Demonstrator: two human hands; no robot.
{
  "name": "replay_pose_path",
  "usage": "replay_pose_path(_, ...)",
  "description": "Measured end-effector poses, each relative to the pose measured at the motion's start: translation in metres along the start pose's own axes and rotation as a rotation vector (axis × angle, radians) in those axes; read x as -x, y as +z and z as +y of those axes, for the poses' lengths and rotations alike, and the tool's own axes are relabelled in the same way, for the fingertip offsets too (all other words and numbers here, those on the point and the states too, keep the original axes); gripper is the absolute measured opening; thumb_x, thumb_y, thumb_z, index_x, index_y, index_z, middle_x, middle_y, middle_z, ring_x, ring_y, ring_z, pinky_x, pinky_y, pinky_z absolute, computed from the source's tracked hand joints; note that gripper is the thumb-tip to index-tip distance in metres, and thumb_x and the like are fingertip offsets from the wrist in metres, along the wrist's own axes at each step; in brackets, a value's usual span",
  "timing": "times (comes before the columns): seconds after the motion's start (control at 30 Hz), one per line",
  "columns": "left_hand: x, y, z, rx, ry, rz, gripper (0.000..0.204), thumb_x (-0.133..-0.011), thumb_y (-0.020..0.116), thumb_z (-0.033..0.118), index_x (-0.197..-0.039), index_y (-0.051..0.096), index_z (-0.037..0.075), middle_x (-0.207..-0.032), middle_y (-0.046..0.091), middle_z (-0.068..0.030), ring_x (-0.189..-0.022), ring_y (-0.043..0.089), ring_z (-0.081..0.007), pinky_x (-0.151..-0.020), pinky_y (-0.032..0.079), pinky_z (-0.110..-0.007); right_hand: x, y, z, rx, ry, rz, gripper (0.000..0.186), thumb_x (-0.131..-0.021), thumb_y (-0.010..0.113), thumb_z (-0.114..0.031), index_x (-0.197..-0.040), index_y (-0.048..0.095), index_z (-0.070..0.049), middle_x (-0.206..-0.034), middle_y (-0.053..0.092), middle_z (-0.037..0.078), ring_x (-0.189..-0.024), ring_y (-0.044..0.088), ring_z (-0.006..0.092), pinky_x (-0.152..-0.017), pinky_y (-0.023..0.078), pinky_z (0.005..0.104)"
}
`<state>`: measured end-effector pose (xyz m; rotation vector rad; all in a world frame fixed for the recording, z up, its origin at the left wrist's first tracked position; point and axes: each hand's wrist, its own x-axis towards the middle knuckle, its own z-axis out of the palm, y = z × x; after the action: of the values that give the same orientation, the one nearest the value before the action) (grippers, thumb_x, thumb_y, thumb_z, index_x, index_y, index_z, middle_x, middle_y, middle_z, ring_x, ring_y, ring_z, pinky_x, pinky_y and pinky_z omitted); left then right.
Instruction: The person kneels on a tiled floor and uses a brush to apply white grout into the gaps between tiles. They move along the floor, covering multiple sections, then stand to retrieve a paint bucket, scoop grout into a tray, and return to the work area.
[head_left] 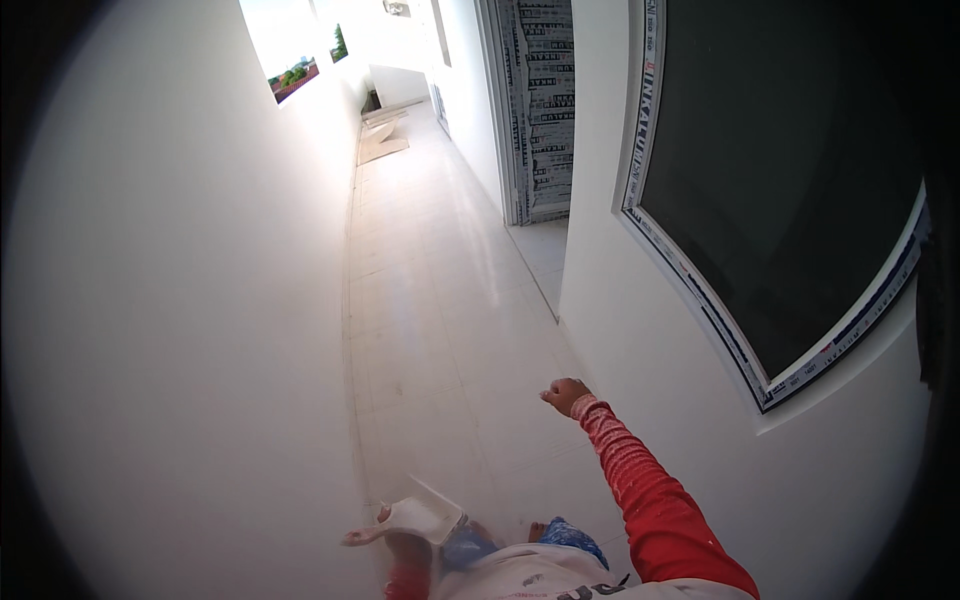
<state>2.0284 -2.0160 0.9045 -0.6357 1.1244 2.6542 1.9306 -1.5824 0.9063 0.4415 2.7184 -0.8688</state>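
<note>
Low in the view, my left hand (408,546) is closed round a wide, flat-bladed scraper (425,518), off-white and smeared pale. The scraper's brownish handle end sticks out to the left, and its blade points right, in front of my body. Some of the fingers are hidden behind it. My right hand (567,396), in a red sleeve dusted with white, is stretched forward over the floor near the right wall. Its fingers are curled into a fist, and nothing shows in them.
A plain white wall (200,300) runs along the left. On the right are a dark window (780,180) with a taped frame and a doorway with a wrapped door (547,110). The tiled floor (430,300) leads to a cardboard sheet (383,148) far ahead.
</note>
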Motion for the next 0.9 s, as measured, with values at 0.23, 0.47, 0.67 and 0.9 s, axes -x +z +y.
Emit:
replay_pose_path(0.23,-0.189,0.056,0.023,0.064,0.006,0.014,0.039,-0.095,0.048,0.048,-0.109,0.059,0.013,-0.106,0.065,-0.0036,-0.105,0.061,-0.0222,-0.096,0.048,-0.04,-0.164,-0.015,-0.142,-0.153,-0.491,0.015,0.028,-0.09,0.061,-0.034,-0.094,0.063,-0.005,-0.094,0.066,0.012,-0.092,0.064,0.031,-0.084,0.05,0.0421)
replay_pose_path(0.47,-0.378,0.144,0.086,0.011,-0.027,-0.151,0.039,-0.094,0.048,0.047,-0.109,0.06,0.013,-0.105,0.065,-0.0038,-0.105,0.061,-0.0223,-0.096,0.048,-0.04,-0.196,0.085,0.015,0.523,0.398,-0.695,0.04,-0.089,0.06,-0.035,-0.12,0.068,-0.011,-0.124,0.065,0.013,-0.118,0.059,0.0347,-0.101,0.048,0.0444)
replay_pose_path(0.67,-0.529,0.237,0.111,-0.065,-0.049,-0.309,0.038,-0.094,0.048,0.046,-0.107,0.06,0.012,-0.104,0.065,-0.004,-0.103,0.061,-0.0223,-0.094,0.049,-0.039,-0.122,0.088,0.129,-0.471,1.213,-0.153,0.05,-0.083,0.065,-0.017,-0.13,0.058,-0.004,-0.1,0.072,0.014,-0.083,0.071,0.0223,-0.072,0.058,0.0359)
replay_pose_path(0.9,-0.659,0.367,0.087,0.011,-0.14,-0.221,0.036,-0.095,0.047,0.045,-0.107,0.06,0.013,-0.105,0.066,-0.0022,-0.103,0.062,-0.0221,-0.095,0.049,-0.04,-0.281,0.074,0.139,-0.409,1.386,-0.376,0.053,-0.085,0.068,-0.018,-0.135,0.055,-0.003,-0.118,0.068,0.016,-0.096,0.07,0.0282,-0.088,0.055,0.0376)
